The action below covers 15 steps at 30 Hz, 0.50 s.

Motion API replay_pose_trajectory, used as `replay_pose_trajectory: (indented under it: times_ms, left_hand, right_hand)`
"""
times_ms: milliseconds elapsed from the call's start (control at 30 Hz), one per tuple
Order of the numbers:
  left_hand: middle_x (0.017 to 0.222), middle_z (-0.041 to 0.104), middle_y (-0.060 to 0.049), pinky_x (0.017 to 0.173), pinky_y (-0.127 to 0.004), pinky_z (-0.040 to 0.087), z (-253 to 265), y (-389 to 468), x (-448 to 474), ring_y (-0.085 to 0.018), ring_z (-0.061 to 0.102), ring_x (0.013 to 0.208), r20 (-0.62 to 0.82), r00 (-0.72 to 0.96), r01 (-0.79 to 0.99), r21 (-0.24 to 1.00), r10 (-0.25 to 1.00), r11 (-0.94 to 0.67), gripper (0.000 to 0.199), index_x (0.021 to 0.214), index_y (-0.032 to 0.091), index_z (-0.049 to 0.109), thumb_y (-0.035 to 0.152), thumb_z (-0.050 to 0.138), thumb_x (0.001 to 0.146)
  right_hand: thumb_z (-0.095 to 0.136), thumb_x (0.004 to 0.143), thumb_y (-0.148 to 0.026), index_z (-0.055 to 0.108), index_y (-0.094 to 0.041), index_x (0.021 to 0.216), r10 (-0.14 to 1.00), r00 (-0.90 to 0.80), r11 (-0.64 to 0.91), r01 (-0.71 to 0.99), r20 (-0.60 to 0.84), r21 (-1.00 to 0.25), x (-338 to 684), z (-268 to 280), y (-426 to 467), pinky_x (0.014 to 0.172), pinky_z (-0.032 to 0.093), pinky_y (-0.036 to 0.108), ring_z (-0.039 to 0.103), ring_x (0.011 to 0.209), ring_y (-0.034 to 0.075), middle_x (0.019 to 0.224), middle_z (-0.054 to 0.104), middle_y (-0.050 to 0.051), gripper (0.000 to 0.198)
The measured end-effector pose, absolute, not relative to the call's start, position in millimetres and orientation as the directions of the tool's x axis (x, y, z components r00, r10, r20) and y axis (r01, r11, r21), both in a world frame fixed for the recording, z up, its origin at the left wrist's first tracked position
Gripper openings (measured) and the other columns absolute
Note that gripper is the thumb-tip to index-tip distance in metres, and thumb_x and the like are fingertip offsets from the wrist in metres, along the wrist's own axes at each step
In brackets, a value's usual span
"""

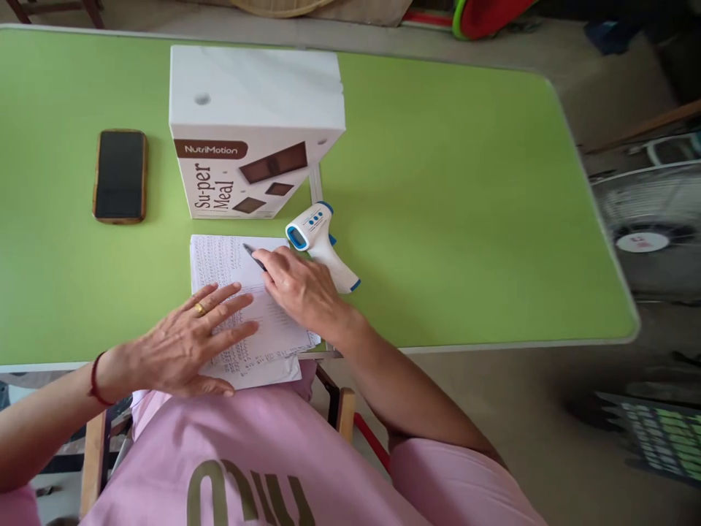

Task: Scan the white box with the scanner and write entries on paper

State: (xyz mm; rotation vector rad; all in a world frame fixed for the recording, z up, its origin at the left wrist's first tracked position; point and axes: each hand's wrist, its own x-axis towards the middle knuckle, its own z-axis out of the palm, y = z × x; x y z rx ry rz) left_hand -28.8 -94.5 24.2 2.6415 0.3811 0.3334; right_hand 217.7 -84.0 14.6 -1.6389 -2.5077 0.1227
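Sheets of paper (219,259) covered in lines of handwriting lie stacked at the near edge of the green table, the lower sheets sticking out past it. My left hand (191,336), a ring on one finger, rests flat on the papers with its fingers spread. In my right hand (301,285) is a dark pen (253,256), its tip at the upper part of the top sheet. Just beyond that hand lies a white and blue infrared thermometer (323,245), its handle partly behind my wrist.
A white NutriMotion box (257,95) stands upright behind the papers. To its left lies a phone (120,176) in a brown case. The green table (465,204) ends at a pale rim, and a fan (643,226) is past its right edge.
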Motion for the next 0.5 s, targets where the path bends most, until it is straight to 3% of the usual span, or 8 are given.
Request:
replay_pose_trajectory:
  times_ms: [100, 200, 267, 367, 500]
  left_hand:
    - [0.161, 0.02, -0.021, 0.114, -0.072, 0.018, 11, -97, -14, -0.046, 0.014, 0.149, 0.082, 0.949, 0.256, 0.357, 0.303, -0.899, 0.094, 0.151, 0.022, 0.039, 0.068, 0.073, 0.076]
    - [0.162, 0.019, -0.017, 0.117, -0.069, 0.014, 5, -100, -6, -0.043, 0.014, 0.15, 0.028, 0.937, 0.32, 0.328, 0.348, -0.889, 0.081, 0.151, 0.026, 0.04, 0.062, 0.068, 0.084]
    - [0.161, 0.022, -0.018, 0.116, -0.069, 0.015, 5, -101, -3, -0.043, 0.015, 0.15, 0.019, 0.935, 0.329, 0.319, 0.354, -0.888, 0.073, 0.15, 0.026, 0.041, 0.059, 0.063, 0.089]
    - [0.159, 0.026, -0.021, 0.112, -0.074, 0.018, 8, -102, 1, -0.048, 0.019, 0.147, 0.0, 0.94, 0.327, 0.282, 0.34, -0.902, 0.072, 0.147, 0.024, 0.046, 0.055, 0.068, 0.086]
    - [0.155, 0.032, -0.024, 0.107, -0.077, 0.023, 12, -107, 9, -0.051, 0.025, 0.144, -0.034, 0.933, 0.353, 0.266, 0.357, -0.897, 0.065, 0.14, 0.022, 0.052, 0.044, 0.073, 0.083]
  right_hand:
    - [0.038, 0.094, -0.009, 0.062, -0.019, 0.125, 0.863, -0.42, 0.487, 0.839, 0.283, -0.241, 228, 12, -79, 0.056, 0.049, 0.028, 0.059, 0.074, 0.017, 0.091, 0.06, 0.007, 0.041]
    - [0.042, 0.094, -0.01, 0.059, -0.019, 0.126, 0.785, -0.361, 0.592, 0.679, 0.504, -0.434, 242, 13, -77, 0.075, 0.056, 0.032, 0.06, 0.087, 0.018, 0.099, 0.056, 0.009, 0.038]
    - [0.045, 0.093, -0.01, 0.053, -0.02, 0.134, 0.785, -0.33, 0.606, 0.587, 0.525, -0.537, 246, 14, -77, 0.087, 0.056, 0.036, 0.06, 0.096, 0.02, 0.105, 0.054, 0.01, 0.043]
    - [0.051, 0.089, -0.01, 0.046, -0.023, 0.139, 0.79, -0.344, 0.609, 0.534, 0.508, -0.586, 243, 16, -78, 0.096, 0.053, 0.039, 0.058, 0.104, 0.022, 0.111, 0.053, 0.01, 0.052]
    - [0.049, 0.085, -0.005, 0.032, -0.023, 0.148, 0.776, -0.44, 0.625, 0.438, 0.452, -0.647, 235, 14, -75, 0.095, 0.053, 0.042, 0.059, 0.103, 0.022, 0.11, 0.053, 0.009, 0.068]
